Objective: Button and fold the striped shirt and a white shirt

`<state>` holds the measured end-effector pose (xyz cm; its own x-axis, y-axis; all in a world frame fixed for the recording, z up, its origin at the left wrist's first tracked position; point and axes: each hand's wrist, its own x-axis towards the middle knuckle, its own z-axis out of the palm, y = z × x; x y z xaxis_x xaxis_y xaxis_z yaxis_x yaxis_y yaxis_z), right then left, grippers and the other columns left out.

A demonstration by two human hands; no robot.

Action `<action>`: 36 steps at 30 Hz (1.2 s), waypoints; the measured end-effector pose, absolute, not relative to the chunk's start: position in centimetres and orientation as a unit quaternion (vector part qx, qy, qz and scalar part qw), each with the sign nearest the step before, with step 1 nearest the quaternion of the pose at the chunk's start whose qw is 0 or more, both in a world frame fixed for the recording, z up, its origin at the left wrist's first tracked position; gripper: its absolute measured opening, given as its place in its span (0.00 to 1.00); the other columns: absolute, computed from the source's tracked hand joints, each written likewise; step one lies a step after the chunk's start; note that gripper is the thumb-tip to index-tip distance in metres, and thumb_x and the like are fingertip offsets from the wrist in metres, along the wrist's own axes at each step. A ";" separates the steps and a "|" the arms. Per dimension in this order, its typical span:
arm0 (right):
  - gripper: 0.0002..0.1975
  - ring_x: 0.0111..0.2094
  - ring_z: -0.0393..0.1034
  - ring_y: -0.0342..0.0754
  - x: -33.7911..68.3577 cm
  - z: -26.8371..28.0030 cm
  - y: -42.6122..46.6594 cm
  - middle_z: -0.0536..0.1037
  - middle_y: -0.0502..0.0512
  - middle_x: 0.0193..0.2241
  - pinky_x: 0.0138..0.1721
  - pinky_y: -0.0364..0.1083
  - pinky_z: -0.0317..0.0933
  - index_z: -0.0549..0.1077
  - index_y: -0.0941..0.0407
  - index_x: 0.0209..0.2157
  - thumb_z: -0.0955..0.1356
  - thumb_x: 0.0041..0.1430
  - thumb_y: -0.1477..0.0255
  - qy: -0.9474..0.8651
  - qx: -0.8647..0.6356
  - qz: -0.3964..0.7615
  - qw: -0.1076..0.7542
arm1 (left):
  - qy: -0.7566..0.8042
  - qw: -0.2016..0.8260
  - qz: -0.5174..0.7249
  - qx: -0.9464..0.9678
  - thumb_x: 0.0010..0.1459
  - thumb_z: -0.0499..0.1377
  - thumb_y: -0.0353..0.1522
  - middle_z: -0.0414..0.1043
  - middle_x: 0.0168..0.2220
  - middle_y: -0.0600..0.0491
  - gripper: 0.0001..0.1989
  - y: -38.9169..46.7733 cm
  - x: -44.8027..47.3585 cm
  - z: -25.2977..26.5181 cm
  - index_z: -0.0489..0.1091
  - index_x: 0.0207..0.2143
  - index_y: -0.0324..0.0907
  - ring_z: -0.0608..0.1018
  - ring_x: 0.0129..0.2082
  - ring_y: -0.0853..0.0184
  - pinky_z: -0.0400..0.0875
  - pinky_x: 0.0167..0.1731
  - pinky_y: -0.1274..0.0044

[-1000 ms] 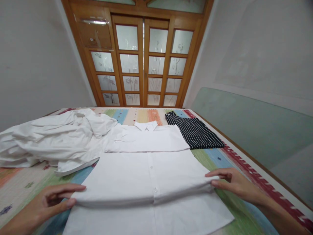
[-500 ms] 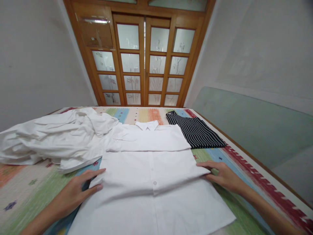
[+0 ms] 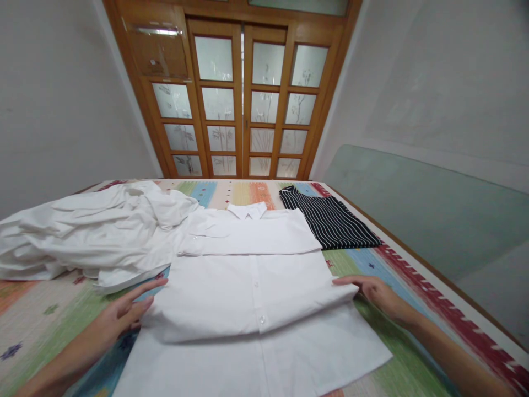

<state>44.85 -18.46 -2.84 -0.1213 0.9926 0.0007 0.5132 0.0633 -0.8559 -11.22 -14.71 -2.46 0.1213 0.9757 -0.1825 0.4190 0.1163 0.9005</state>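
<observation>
A white button-up shirt point(image 3: 219, 286) lies front up before me, its collar pointing away. Its upper part has a straight layer across the chest, and a raised fold sags across the middle. My left hand point(image 3: 126, 311) is at the shirt's left edge, index finger and thumb stretched apart, fingertips at or just beside the cloth. On the right edge, my right hand point(image 3: 378, 298) pinches the fold; its index finger lies on top and the thumb is hidden beneath the cloth.
A crumpled white garment point(image 3: 99, 231) lies at the left, touching the shirt. Beyond the right shoulder is a folded black-and-white striped garment point(image 3: 330, 220). All rest on a colourful striped bedcover point(image 3: 53, 325). A pale green board point(image 3: 421, 204) runs along the right; wooden glazed doors point(image 3: 243, 99) stand behind.
The fold across the shirt's middle has grown deeper and bulges toward me. My left hand has shifted left and its fingers have come away from the top of the cloth. My right hand keeps its place.
</observation>
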 end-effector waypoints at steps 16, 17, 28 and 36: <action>0.26 0.39 0.75 0.58 44.3 -3.2 -16.4 0.81 0.61 0.37 0.41 0.53 0.69 0.81 0.56 0.40 0.74 0.45 0.51 -0.594 -0.624 0.296 0.413 | 0.622 0.385 0.376 0.569 0.39 0.67 0.53 0.81 0.31 0.48 0.30 -13.4 -8.1 -0.5 0.78 0.40 0.42 0.81 0.32 0.56 0.78 0.27 0.75; 0.25 0.38 0.75 0.57 44.2 -3.1 -16.3 0.81 0.61 0.35 0.41 0.53 0.68 0.81 0.56 0.37 0.73 0.45 0.50 -0.601 -0.626 0.270 0.417 | 0.629 0.356 0.379 0.578 0.39 0.66 0.53 0.80 0.30 0.49 0.29 -13.3 -8.1 -0.5 0.78 0.38 0.42 0.81 0.31 0.57 0.77 0.27 0.75; 0.19 0.36 0.70 0.51 42.1 -2.6 -13.9 0.75 0.55 0.33 0.38 0.47 0.65 0.72 0.53 0.34 0.67 0.55 0.51 -0.630 -0.576 0.261 0.452 | 0.607 0.200 0.355 0.683 0.54 0.52 0.54 0.73 0.29 0.53 0.24 -10.6 -7.6 -1.6 0.69 0.34 0.43 0.74 0.29 0.64 0.68 0.28 0.77; 0.16 0.28 0.65 0.46 42.4 -3.8 -14.4 0.71 0.49 0.26 0.29 0.43 0.59 0.66 0.53 0.36 0.64 0.60 0.54 -0.631 -0.583 0.304 0.412 | 0.598 0.235 0.353 0.680 0.55 0.52 0.54 0.62 0.21 0.59 0.23 -11.5 -7.8 -2.1 0.65 0.32 0.44 0.67 0.22 0.68 0.63 0.23 0.78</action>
<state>42.38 -14.40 -3.79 0.0193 0.9860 0.1655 0.4845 0.1356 -0.8642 -7.81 -11.52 -2.14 0.0358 0.9794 0.1986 0.6476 -0.1740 0.7418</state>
